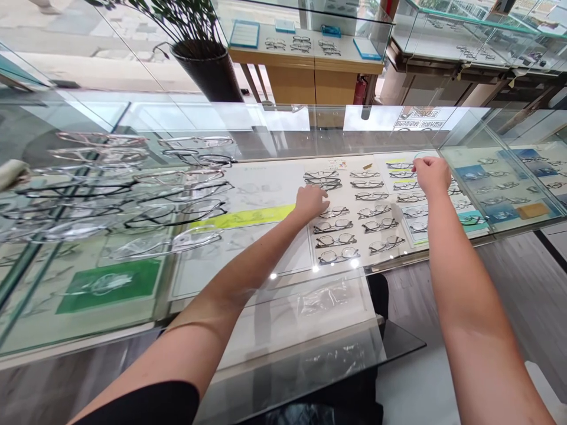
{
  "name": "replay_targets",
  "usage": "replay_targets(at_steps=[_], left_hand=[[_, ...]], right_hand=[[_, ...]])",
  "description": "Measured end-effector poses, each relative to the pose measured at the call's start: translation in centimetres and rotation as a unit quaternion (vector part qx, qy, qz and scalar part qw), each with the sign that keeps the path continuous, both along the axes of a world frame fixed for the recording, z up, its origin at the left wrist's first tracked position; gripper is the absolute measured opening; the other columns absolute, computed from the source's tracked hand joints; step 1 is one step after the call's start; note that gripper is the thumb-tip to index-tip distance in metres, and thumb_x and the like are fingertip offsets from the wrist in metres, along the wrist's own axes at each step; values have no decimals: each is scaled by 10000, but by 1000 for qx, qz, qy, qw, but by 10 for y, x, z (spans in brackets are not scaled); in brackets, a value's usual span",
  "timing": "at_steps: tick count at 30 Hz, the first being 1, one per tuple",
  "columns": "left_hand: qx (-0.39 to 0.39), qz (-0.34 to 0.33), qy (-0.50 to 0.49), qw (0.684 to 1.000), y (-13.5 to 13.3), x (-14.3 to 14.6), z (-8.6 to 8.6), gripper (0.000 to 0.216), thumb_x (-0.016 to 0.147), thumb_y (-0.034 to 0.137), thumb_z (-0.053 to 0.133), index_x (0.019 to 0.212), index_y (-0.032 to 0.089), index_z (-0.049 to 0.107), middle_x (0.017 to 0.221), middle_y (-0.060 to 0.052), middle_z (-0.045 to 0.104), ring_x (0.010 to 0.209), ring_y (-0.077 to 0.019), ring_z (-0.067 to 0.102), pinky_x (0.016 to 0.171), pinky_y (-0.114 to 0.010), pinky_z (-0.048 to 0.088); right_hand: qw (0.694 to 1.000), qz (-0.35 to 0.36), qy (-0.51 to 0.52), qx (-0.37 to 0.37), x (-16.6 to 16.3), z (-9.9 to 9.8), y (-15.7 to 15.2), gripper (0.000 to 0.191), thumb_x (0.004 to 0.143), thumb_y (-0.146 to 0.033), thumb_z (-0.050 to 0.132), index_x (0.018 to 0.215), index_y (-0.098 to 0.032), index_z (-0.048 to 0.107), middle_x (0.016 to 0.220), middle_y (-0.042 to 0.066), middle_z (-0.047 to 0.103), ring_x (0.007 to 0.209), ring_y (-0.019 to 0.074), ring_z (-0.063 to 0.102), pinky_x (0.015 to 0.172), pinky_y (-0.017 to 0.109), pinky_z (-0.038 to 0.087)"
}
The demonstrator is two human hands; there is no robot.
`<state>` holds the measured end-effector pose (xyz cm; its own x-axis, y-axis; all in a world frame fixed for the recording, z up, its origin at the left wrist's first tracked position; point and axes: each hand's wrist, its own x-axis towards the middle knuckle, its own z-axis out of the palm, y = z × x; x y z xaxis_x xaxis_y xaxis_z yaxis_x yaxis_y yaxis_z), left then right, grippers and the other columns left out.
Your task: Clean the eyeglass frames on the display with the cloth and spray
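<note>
My left hand (pixel 311 202) is at the left column of eyeglasses on a white display board (pixel 349 195). Its fingers are apart and bent over a pair of glasses (pixel 336 212), with folded glasses (pixel 322 178) just beyond. Whether the fingertips touch a frame I cannot tell. Farther right, my right hand (pixel 434 175) has its thumb and fingers pinched together near the top of a white card (pixel 401 195) with yellow strips and several glasses. What lies in that pinch, if anything, is too small to make out.
Stacked eyeglasses (pixel 119 189) stand on the glass counter at left, above a green card (pixel 108 286). A yellow strip (pixel 243 218) lies beside my left forearm. Clear plastic bags (pixel 325 298) lie nearer me. Beyond are a potted plant (pixel 208 71) and another display case (pixel 305 56).
</note>
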<state>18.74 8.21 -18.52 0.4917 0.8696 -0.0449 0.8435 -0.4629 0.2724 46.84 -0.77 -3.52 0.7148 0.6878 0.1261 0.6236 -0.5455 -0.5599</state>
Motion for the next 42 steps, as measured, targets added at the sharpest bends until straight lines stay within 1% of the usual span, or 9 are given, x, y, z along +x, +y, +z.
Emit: replay_targets(at_steps=[4, 8, 13, 17, 21, 26, 31, 38, 42], left_hand=[[3, 54, -20, 998, 25, 4, 2, 348, 970, 331, 554, 1217, 231, 777, 1250, -137, 734, 1210, -350, 589, 995, -470, 427], [-7, 85, -31, 996, 35, 8, -4, 318, 977, 306, 548, 1167, 237, 793, 1250, -138, 735, 1194, -345, 606, 967, -463, 440], [-6, 88, -34, 996, 36, 12, -12, 283, 981, 297, 548, 1097, 229, 796, 1224, -135, 743, 1217, -339, 594, 988, -460, 425], [-5, 82, -27, 996, 40, 16, -11, 269, 967, 289, 564, 1083, 207, 793, 1233, -144, 739, 1217, -336, 592, 1013, -462, 415], [-11, 81, -14, 997, 44, 21, -11, 275, 957, 270, 563, 1087, 216, 800, 1179, -144, 756, 1187, -341, 602, 994, -464, 429], [-12, 74, -4, 997, 41, 25, -13, 338, 969, 242, 512, 1102, 210, 821, 1186, -157, 756, 1205, -364, 593, 1013, -492, 425], [-13, 57, 3, 998, 33, 22, -10, 343, 937, 205, 513, 1029, 187, 843, 1197, -178, 741, 1228, -392, 565, 1042, -537, 401], [-32, 34, 15, 999, 20, 22, -8, 322, 931, 237, 534, 985, 206, 850, 1165, -161, 748, 1204, -380, 569, 1038, -528, 411], [-50, 25, 25, 998, 16, 20, -8, 294, 909, 230, 558, 934, 204, 851, 1088, -170, 760, 1176, -378, 586, 1035, -528, 412]], right_hand=[[1000, -4, 2, -6, -1, 1, -1, 241, 839, -258, 586, 599, -255, 611, 552, -17, 482, 612, 205, 463, 703, 370, 390], [1000, -4, 1, -9, -1, 1, -2, 239, 831, -264, 595, 592, -258, 614, 561, -13, 513, 614, 206, 467, 671, 362, 360], [1000, -6, 1, -10, 0, 1, -1, 248, 832, -267, 595, 585, -260, 608, 557, -17, 508, 602, 201, 451, 665, 363, 351], [1000, -10, -3, -14, 0, 0, -1, 238, 829, -266, 593, 592, -255, 609, 527, -23, 471, 592, 199, 437, 673, 363, 351], [1000, -12, -2, -14, 1, 0, -1, 233, 835, -269, 590, 605, -245, 618, 517, -24, 459, 596, 197, 439, 680, 358, 346], [1000, -10, -8, -9, 2, -1, -1, 232, 838, -279, 596, 612, -240, 635, 522, -21, 468, 601, 194, 439, 689, 357, 343], [1000, -11, -9, -10, 3, -2, 0, 226, 837, -277, 594, 617, -240, 637, 532, -20, 482, 595, 191, 433, 689, 353, 344], [1000, -10, -4, -8, 3, -3, 0, 209, 822, -264, 597, 620, -239, 646, 551, -11, 520, 608, 199, 464, 674, 347, 349], [1000, -9, -3, -3, 2, -2, 1, 210, 825, -258, 598, 624, -234, 657, 557, -7, 528, 614, 202, 470, 686, 350, 364]])
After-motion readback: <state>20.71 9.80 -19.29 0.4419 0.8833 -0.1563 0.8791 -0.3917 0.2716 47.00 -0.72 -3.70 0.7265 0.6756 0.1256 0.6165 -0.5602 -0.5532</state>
